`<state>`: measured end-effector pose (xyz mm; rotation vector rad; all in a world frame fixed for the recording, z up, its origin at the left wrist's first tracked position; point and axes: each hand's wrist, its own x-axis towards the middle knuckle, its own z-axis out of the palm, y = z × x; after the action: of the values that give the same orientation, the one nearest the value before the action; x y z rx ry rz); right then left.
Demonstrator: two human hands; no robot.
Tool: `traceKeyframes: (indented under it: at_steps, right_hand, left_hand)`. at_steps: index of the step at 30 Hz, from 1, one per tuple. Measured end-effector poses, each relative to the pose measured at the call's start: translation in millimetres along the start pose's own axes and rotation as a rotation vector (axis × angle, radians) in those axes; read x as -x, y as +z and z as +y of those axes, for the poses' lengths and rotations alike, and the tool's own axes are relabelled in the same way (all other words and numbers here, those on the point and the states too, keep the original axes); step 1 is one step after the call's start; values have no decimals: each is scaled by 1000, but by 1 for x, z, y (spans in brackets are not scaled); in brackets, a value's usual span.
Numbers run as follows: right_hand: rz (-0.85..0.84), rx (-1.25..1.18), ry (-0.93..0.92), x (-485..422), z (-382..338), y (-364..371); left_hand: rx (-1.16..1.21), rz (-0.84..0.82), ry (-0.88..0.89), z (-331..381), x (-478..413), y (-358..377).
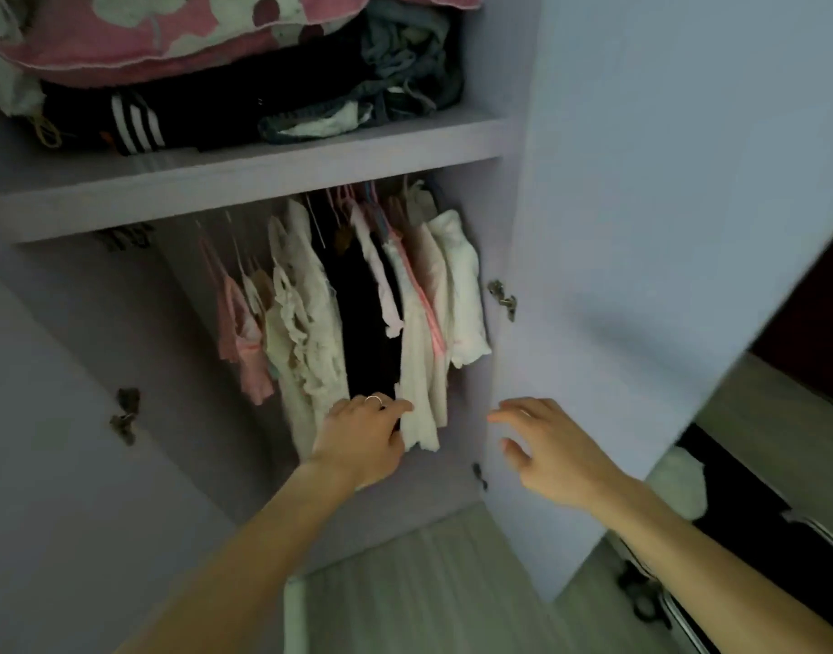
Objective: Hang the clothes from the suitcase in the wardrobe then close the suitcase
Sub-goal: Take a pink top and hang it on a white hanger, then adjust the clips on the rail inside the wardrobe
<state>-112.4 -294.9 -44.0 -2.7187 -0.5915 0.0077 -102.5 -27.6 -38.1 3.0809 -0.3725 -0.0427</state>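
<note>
Fingers (395, 407) of the left hand (360, 441), one wearing a ring (374, 398), curl into the hems between a black garment (367, 332) and a white top with pink trim (419, 361) hanging in the lilac wardrobe (263, 181). Whether they pinch cloth cannot be told. The right hand (546, 446) hovers apart beside the right door (641, 228), fingers spread and holding nothing.

The step looks like settling a hung garment among its neighbours. It is best done with a light downward stroke, not a tug, so the hanger keeps its seat on the rail (the rail itself is hidden under the shelf). The free hand could part the row to give room.

By count:
- two hands and one ring
- two open doors
- one shelf carrying a pile of dark folded clothes (244, 115) under pink floral bedding (169, 35)
- at least seven garments on hangers, though overlap blurs the total

What appears to be the open suitcase (744, 516) lies on the floor at lower right, with one white item (678, 488) inside.
</note>
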Motion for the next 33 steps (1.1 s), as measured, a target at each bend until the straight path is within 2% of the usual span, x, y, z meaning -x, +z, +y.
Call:
traceKeyframes:
  at_steps: [7, 11, 17, 23, 29, 33]
  right_hand:
    - [-59, -27, 204, 95, 111, -10]
    - [-62, -21, 301, 142, 200, -30]
    - [-30, -13, 458, 188, 315, -65]
    - [-78, 52, 614, 211, 410, -76]
    - [-131, 13, 723, 182, 500, -77]
    - [-124, -14, 796, 136, 576, -97]
  left_hand:
    - [9, -158, 278, 155, -38, 21]
    - [81, -260, 421, 266, -64, 37]
    - [180, -419, 421, 400, -108, 69]
    - [162, -548, 375, 482, -182, 106]
    - [63, -659, 382, 541, -281, 154]
    - [31, -640, 432, 587, -376, 178]
